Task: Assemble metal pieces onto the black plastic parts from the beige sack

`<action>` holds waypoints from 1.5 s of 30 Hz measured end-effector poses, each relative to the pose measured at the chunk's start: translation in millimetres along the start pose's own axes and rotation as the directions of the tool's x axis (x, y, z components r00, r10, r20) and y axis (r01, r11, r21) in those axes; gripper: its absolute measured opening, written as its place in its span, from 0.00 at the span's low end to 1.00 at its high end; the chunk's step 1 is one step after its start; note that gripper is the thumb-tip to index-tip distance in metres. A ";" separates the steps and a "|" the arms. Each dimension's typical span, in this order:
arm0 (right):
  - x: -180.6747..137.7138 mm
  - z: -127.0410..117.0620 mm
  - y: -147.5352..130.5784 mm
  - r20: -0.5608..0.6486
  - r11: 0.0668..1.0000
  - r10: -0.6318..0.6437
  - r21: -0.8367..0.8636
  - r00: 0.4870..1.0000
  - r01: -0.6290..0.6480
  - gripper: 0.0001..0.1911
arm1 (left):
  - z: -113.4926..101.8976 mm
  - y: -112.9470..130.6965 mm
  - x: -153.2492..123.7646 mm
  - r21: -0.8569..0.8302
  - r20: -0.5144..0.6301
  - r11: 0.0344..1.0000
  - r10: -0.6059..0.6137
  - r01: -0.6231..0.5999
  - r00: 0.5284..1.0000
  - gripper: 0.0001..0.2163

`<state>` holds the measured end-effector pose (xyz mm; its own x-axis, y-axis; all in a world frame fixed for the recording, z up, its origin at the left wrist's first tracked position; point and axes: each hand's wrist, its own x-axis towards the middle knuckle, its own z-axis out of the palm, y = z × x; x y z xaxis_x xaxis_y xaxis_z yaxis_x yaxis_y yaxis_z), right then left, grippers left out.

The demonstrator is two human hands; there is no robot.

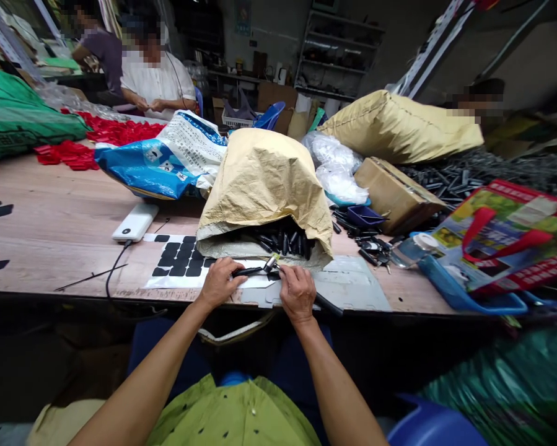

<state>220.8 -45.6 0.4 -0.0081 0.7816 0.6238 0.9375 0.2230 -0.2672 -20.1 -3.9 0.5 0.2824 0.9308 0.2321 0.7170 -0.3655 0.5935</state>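
Note:
Near the table's front edge, my left hand (221, 283) is closed on one end of a slim black rod (249, 271). Its other end meets a small silver metal cylinder (271, 263) with a yellowish tip. My right hand (298, 292) pinches at the cylinder's right side; the fingertips partly cover what they grip. Another black tube-like piece (328, 303) pokes out beneath the right hand. Just beyond both hands, a tan woven sack (266, 179) lies with its mouth facing me, showing many black pieces (285, 241) inside. A white sheet with black stickers (180, 259) lies left of my left hand.
A white power bank (135, 223) with a cable lies left. A blue-and-white bag (166, 158) and red pieces (120, 129) are behind it. Rightward are a cardboard box (394, 192), a blue tray (468, 300) and a printed bag (501, 241). Co-workers (155, 77) sit across.

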 end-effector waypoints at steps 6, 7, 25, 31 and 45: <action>9.5 -11.8 -5.9 0.001 0.982 0.017 0.188 1.000 -0.016 0.14 | -3.7 3.8 -0.9 0.044 0.063 0.999 0.023 -0.025 0.998 0.11; 11.7 -13.8 -7.6 0.017 0.970 0.018 0.240 1.000 -0.021 0.14 | -3.8 4.1 -0.8 0.054 0.074 0.998 0.029 -0.033 0.997 0.11; 12.4 -24.7 -39.1 0.152 0.917 -0.035 0.397 0.988 -0.029 0.14 | -3.7 6.2 2.9 0.049 0.113 0.998 -0.033 0.028 0.993 0.10; 15.9 -15.6 -50.1 0.243 0.933 -0.119 0.359 0.963 0.025 0.14 | -5.4 8.2 4.0 0.051 0.112 0.997 -0.060 0.054 0.992 0.11; 16.2 -2.5 18.2 0.168 0.994 -0.056 0.103 0.984 0.039 0.09 | -8.6 7.6 4.2 -0.063 0.102 0.994 -0.088 0.095 0.991 0.08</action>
<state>238.6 -30.4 7.5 -0.1191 0.8544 0.5057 0.8956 0.3124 -0.3168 -19.0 -2.8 12.7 0.2817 0.9543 0.0993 0.6991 -0.2751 0.6600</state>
